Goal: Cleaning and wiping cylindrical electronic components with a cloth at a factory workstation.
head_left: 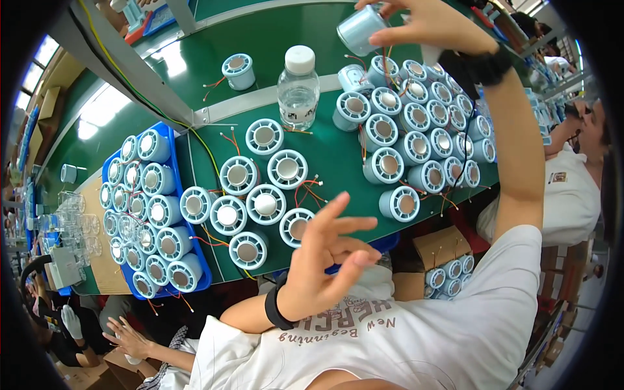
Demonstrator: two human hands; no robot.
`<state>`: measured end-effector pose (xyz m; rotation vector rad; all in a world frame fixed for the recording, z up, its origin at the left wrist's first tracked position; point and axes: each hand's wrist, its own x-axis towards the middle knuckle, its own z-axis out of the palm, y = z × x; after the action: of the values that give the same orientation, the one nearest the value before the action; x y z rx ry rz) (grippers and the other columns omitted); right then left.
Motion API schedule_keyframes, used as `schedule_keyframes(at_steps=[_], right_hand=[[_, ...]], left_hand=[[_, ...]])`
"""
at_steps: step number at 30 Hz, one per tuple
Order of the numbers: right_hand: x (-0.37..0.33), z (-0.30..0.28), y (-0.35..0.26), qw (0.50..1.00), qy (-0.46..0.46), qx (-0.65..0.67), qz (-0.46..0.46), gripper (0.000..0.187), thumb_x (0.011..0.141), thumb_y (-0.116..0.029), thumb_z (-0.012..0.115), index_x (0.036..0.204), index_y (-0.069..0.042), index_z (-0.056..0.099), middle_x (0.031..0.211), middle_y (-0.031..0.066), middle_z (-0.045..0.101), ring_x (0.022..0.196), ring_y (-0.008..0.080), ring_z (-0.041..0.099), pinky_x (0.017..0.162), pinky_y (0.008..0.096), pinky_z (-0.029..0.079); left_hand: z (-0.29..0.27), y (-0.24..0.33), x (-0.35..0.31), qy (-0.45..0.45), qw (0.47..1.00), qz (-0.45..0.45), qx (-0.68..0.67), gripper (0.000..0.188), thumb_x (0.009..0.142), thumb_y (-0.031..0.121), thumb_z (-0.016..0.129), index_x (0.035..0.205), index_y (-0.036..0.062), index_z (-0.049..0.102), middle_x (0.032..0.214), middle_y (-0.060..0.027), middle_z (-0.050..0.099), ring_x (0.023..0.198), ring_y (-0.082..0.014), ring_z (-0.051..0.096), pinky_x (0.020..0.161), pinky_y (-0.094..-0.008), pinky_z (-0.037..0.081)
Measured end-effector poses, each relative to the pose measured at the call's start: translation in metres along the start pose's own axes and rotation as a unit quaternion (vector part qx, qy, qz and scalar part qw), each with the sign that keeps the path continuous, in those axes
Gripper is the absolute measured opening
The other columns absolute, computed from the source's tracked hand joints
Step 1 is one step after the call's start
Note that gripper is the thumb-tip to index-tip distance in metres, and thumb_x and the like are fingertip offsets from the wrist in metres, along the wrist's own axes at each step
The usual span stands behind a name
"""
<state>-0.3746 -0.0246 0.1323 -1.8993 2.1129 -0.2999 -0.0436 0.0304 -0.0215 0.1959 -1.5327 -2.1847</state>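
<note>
My right hand [434, 27] is raised over the far side of the table. Its fingers and thumb grip a light blue cylinder [359, 31], tilted on its side, with thin wires hanging near it. Below that hand stands a dense group of similar light blue cylinders [416, 117], each with a vented top ring, a metallic disc and thin wires. My left hand [323, 257] hovers at the near table edge, fingers apart and holding nothing. Nearest to it is a cylinder [296, 226], partly covered by the hand, in a smaller cluster [266, 204] at the middle.
A blue tray [203, 270] full of the cylinders sits at the left. A clear bottle [298, 91] with a white cap stands near a metal rail, with a lone cylinder [238, 71] beyond. An open carton [442, 247] holds more cylinders below the edge. Another person's hand [130, 338] is lower left.
</note>
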Motion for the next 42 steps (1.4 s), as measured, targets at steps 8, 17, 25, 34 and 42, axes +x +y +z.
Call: schedule_keyframes(at_steps=[8,17,25,34,42], right_hand=[[-0.123,0.039,-0.042,0.976,-0.075,0.122,-0.163,0.084,0.060,-0.037,0.088,0.129,-0.004,0.054,0.114,0.0052,0.065,0.086,0.0154,0.063,0.069,0.0306,0.050],[-0.199,0.063,-0.045,0.983,0.024,0.179,-0.016,0.065,0.088,-0.054,0.059,0.127,-0.001,0.058,0.109,0.0045,0.066,0.081,0.0072,0.059,0.073,0.0206,0.040],[-0.219,0.070,-0.060,0.977,-0.022,0.208,0.048,0.054,0.097,-0.050,0.046,0.125,-0.006,0.060,0.096,0.0027,0.066,0.085,0.0102,0.060,0.098,0.0324,0.029],[-0.214,0.078,-0.055,0.991,0.099,0.094,0.006,0.069,0.064,-0.041,0.083,0.121,-0.010,0.060,0.094,0.0044,0.066,0.079,0.0156,0.062,0.082,0.0320,0.044],[-0.278,0.068,0.075,0.922,0.177,-0.181,0.292,0.058,0.064,-0.024,0.083,0.111,-0.004,0.057,0.087,0.0107,0.064,0.077,0.0242,0.063,0.069,0.0349,0.049]], left_hand=[[0.014,0.012,0.027,0.012,0.963,-0.099,-0.251,0.058,0.094,0.005,0.056,0.143,0.0001,0.024,0.132,-0.0223,0.048,0.113,-0.0264,0.058,0.091,-0.0376,0.053],[0.028,-0.012,0.018,-0.023,0.995,0.079,-0.049,0.064,0.079,-0.001,0.074,0.130,-0.0034,0.037,0.134,-0.0180,0.043,0.125,-0.0262,0.049,0.096,-0.0437,0.052],[0.036,-0.021,0.022,-0.035,0.969,0.228,0.089,0.070,0.070,-0.008,0.079,0.128,0.0012,0.042,0.133,-0.0185,0.040,0.128,-0.0305,0.046,0.100,-0.0444,0.050],[0.038,-0.024,0.025,0.003,0.867,0.353,0.352,0.053,0.073,-0.010,0.074,0.118,0.0076,0.053,0.138,-0.0207,0.031,0.124,-0.0442,0.047,0.096,-0.0478,0.051],[0.025,-0.024,0.016,0.014,0.896,0.323,0.306,0.046,0.077,-0.009,0.067,0.117,0.0074,0.052,0.134,-0.0192,0.033,0.119,-0.0424,0.053,0.095,-0.0488,0.052]])
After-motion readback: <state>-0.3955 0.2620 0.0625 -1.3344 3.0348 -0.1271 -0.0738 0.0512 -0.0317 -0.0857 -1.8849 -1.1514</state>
